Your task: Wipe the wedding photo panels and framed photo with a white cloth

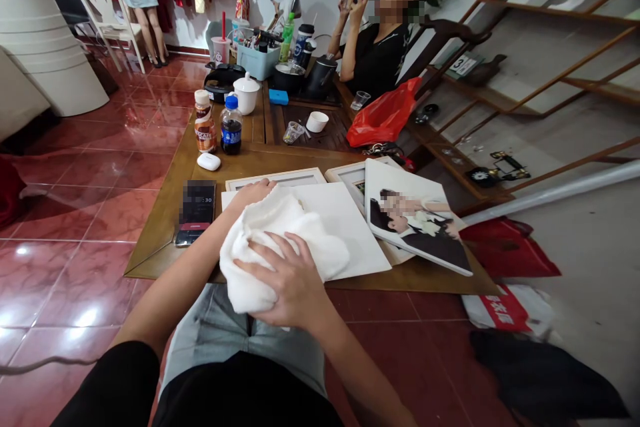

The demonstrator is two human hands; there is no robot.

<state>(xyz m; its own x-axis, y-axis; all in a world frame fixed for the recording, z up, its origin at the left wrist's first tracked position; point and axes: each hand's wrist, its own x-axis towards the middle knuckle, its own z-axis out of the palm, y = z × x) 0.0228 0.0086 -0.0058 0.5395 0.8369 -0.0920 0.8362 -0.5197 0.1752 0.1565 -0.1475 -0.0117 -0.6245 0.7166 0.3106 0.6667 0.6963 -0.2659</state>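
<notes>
A white fluffy towel (285, 220) lies bunched over a flat white panel (350, 230) and hangs past the near edge of the table. My right hand (287, 277) grips the towel from above, its fingers spread across the folds. My left hand (253, 193) reaches to the panel's far left side, beside the towel. The towel covers part of it, so its fingers are mostly hidden. Right of the panel, a photo print on a white board (417, 217) rests tilted on other frames. Behind the panel shows a pale frame (275, 178).
On the wooden table (160, 233) are a phone (196, 213), a white earbud case (209, 161), two drink bottles (231, 125), a lidded white cup (246, 93) and a red plastic bag (383, 113). A person (383, 40) sits across. Wooden shelves (525, 103) line the right.
</notes>
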